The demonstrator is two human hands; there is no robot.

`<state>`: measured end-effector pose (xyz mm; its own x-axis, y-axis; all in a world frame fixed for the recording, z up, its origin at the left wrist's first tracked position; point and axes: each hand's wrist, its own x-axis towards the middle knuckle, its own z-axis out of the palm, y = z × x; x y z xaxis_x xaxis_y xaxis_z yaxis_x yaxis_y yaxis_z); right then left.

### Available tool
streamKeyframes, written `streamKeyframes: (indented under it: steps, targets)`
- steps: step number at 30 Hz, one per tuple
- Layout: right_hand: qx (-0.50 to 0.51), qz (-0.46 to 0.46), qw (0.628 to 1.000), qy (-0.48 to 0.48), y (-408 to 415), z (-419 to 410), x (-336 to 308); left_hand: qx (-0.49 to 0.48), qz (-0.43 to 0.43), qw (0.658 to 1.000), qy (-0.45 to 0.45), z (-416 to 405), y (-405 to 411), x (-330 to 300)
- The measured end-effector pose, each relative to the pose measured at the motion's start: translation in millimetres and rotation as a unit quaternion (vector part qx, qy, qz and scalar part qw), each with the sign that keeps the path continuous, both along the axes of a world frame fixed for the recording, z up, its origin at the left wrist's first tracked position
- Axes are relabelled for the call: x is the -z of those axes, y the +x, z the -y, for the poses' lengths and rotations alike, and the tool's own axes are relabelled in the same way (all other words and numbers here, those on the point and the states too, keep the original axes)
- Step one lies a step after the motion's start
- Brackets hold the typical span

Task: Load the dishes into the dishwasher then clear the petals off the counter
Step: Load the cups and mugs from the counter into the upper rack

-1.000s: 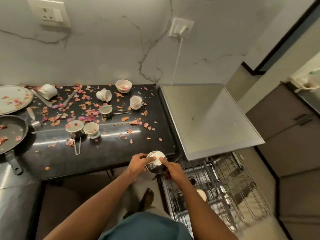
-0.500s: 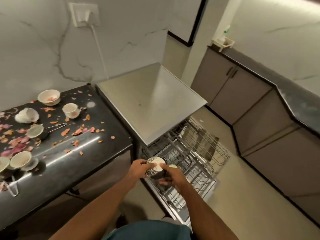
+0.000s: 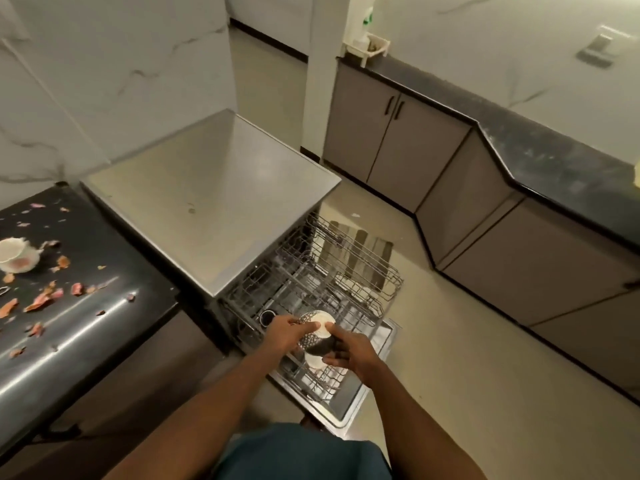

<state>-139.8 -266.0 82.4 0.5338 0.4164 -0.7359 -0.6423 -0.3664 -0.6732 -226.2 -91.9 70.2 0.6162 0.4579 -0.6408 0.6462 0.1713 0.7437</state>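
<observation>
Both grips curled round patterned bowl (image 3: 317, 332), left hand (image 3: 284, 336), right hand (image 3: 351, 351), now over dishwasher rack (image 3: 346, 271), counter (image 3: 69, 334) shifted left, petals (image 3: 38, 301) mostly gone from view.

A black-and-white patterned bowl (image 3: 317, 332) with a cream inside is held tilted over the dishwasher's pulled-out wire rack (image 3: 349, 271), where a white dish (image 3: 317, 361) already sits, while pink petals (image 3: 41, 299) litter the dark tabletop (image 3: 86, 327) beside a white cup (image 3: 15, 254).

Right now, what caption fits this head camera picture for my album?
Both hands, left and right, hold a patterned bowl over the open dishwasher rack.
</observation>
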Motion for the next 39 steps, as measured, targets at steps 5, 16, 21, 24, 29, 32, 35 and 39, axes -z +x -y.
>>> streamKeyframes:
  steps: [5,16,21,24,29,32,35,39]
  targets:
    - [0.024,-0.002,1.0,-0.013,22,38,1,0.008,-0.017,0.999,-0.05,34,34,4]
    - [0.084,-0.02,0.996,-0.023,43,67,11,0.057,-0.041,0.996,-0.057,55,77,11]
    - [0.109,-0.031,0.993,-0.026,53,59,24,0.085,-0.052,0.994,-0.047,45,95,22]
    - [0.135,-0.042,0.99,-0.023,61,47,36,0.108,-0.061,0.991,-0.047,30,110,28]
    - [0.187,-0.069,0.98,-0.004,80,18,45,0.148,-0.081,0.985,-0.038,-2,146,36]
    - [0.226,-0.086,0.97,0.006,93,1,53,0.169,-0.089,0.981,-0.044,-16,170,45]
    - [0.272,-0.091,0.958,0.004,105,-17,61,0.178,-0.101,0.977,-0.05,-33,193,60]
    - [0.324,-0.102,0.941,-0.01,121,-37,75,0.205,-0.109,0.971,-0.055,-44,220,71]
